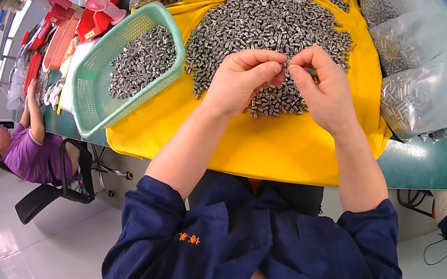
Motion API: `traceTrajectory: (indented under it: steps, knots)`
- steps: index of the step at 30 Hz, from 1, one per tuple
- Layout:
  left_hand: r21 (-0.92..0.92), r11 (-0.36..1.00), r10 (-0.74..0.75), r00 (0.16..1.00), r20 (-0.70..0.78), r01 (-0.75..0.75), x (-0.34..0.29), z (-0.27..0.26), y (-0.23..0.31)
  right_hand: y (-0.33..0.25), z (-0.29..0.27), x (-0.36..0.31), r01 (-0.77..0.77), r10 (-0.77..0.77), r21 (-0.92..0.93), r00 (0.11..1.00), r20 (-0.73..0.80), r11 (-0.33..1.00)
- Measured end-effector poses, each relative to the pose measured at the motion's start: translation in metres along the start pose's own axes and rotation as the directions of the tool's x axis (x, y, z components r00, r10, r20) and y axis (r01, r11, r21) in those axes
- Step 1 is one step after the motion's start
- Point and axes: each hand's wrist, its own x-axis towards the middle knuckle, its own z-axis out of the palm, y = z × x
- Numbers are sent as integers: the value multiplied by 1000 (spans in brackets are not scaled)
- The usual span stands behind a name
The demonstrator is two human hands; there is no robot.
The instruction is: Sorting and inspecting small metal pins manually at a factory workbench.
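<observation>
Small silver metal cylinder sat pinched between your left hand and right hand, above the grey parts heap on yellow cloth; green mesh basket lay at nine o'clock.

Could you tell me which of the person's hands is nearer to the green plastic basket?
Left. The left hand is over the yellow cloth just right of the green basket; the right hand is farther right, past the left hand, fingertips meeting over the metal pieces.
</observation>
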Motion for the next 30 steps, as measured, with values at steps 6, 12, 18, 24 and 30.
traceTrajectory:
  steps: [6, 12, 18, 24, 30]
  knots:
    - [331, 939, 106, 994, -18, -94, -1, 4, 6, -6, 0, -2, 158, -153, -298, 987, 41, 941]
    - [307, 941, 157, 988, -16, -144, -4, 4, 4, -4, 9, -4, 63, -63, -153, 998, 8, 986]
    - [481, 860, 202, 979, -19, -169, -1, 7, 6, 0, 9, -3, 28, -30, -112, 999, -13, 993]
    - [656, 699, 297, 950, 95, -284, 1, 28, 19, -16, -11, -7, 37, -40, -47, 998, -55, 998]
    - [424, 903, 172, 965, -201, -73, 38, 36, 45, -29, -81, -23, 113, -251, -387, 911, -328, 915]
